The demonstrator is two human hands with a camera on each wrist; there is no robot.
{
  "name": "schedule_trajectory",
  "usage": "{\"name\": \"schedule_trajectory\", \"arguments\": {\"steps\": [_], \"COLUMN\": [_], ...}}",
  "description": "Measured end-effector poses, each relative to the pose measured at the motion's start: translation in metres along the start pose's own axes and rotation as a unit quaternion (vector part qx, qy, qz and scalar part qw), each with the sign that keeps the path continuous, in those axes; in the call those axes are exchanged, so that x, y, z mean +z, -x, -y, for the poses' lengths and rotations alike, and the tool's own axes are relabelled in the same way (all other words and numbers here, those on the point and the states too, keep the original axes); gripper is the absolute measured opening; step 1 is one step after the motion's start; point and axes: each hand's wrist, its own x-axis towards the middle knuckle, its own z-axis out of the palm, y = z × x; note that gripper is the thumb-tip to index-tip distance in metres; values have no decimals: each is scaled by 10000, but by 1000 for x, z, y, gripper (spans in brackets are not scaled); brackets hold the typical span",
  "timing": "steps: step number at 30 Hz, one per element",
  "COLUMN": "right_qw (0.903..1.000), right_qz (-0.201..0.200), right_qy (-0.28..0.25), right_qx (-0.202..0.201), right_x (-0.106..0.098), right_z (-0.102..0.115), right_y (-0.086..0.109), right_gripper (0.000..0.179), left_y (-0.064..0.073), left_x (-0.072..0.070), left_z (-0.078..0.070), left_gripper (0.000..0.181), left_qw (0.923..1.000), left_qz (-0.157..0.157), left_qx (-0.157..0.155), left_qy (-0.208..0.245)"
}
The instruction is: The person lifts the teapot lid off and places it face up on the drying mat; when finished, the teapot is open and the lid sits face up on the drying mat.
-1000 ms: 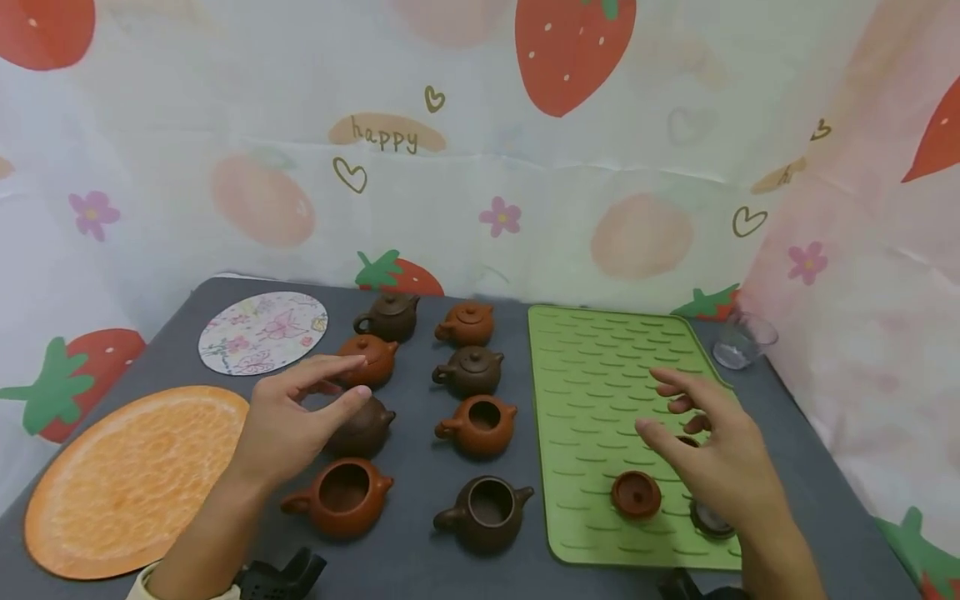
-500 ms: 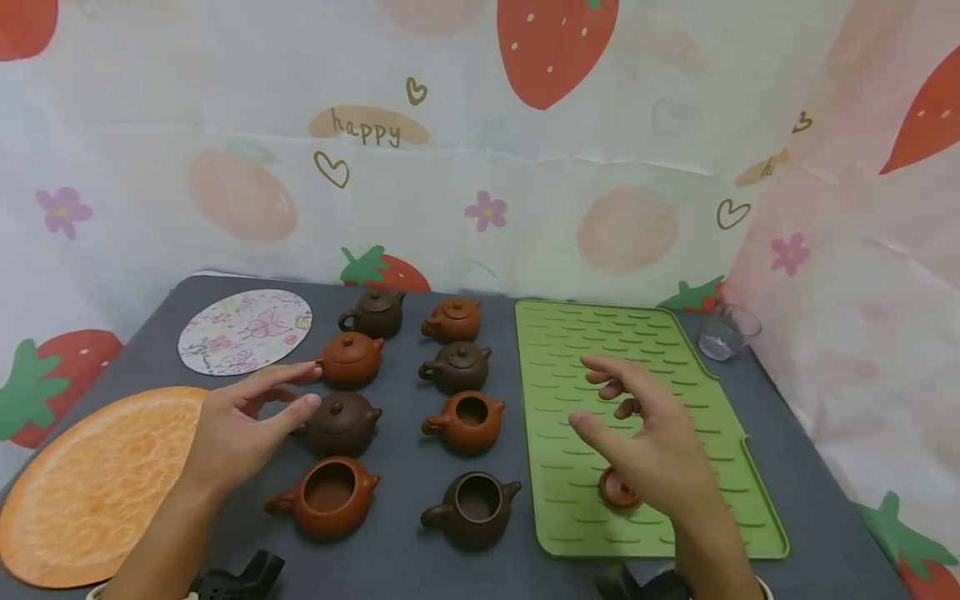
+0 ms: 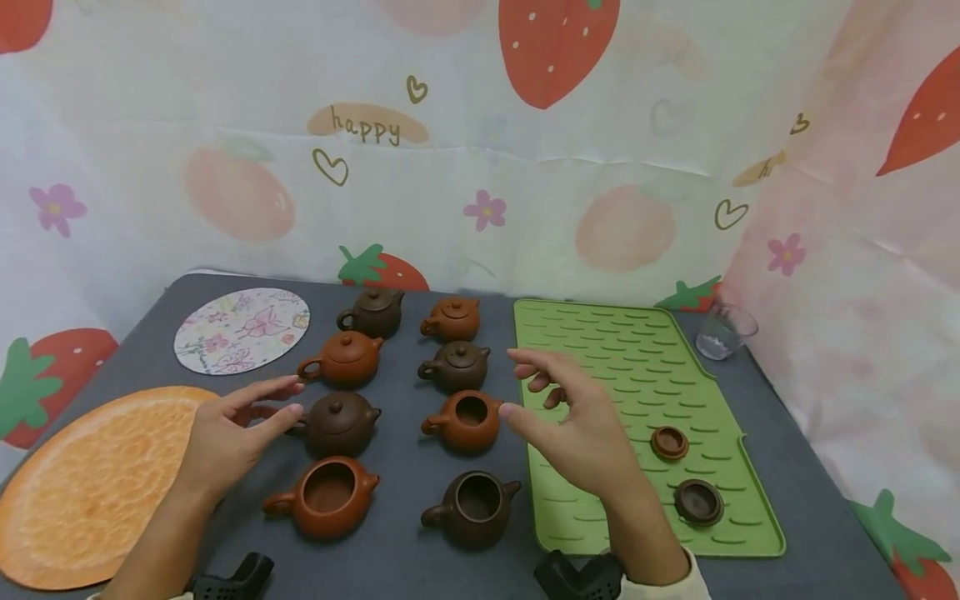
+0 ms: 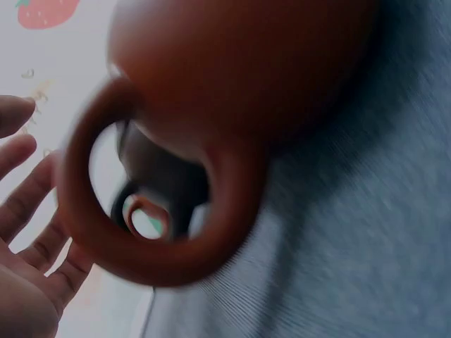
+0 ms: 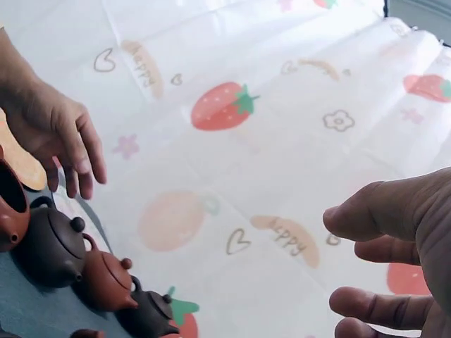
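My left hand [image 3: 228,437] hovers, fingers relaxed, by the handle side of a lidded dark teapot [image 3: 341,425]. It holds nothing. In the left wrist view a reddish-brown teapot's ring handle [image 4: 162,267] looms close, the hand's fingers [image 4: 32,204] beside it. Below the dark teapot stands a lidless reddish-brown teapot [image 3: 330,500]. My right hand [image 3: 577,433] hangs over the green mat's left part, thumb and fingers apart, holding nothing. Its fingertips lie near a lidless reddish-brown teapot [image 3: 465,425]. A lidless dark teapot [image 3: 476,510] stands nearer me. A reddish lid [image 3: 670,443] and a dark lid [image 3: 699,502] lie on the mat.
Lidded teapots fill the back of both columns, among them a dark one [image 3: 457,367] and a reddish one [image 3: 347,360]. The green mat [image 3: 720,417] lies right, a clear glass [image 3: 726,332] behind it. An orange round mat [image 3: 97,483] and a flowered mat [image 3: 243,332] lie left.
Both hands have moved left, the right one from above the lids toward the teapots. Two lids show again beside the right forearm; another reddish lid seen earlier is now hidden.
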Motion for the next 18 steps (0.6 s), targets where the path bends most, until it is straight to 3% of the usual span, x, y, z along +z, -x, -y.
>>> {"name": "schedule_trajectory", "arguments": {"steps": [7, 18], "right_qw": [9996, 9953], "right_qz": [272, 694], "right_qy": [-99, -569], "right_qx": [-35, 367], "right_x": [23, 63], "right_z": [-7, -11], "right_y": [-12, -30], "right_gripper": [46, 42], "left_y": [2, 7], "left_x": [1, 4], "left_z": [18, 35], "left_gripper": [32, 26], "left_qw": [9998, 9994], "left_qz": [-86, -49], "left_qx": [-135, -331], "left_qy": [-70, -7]}}
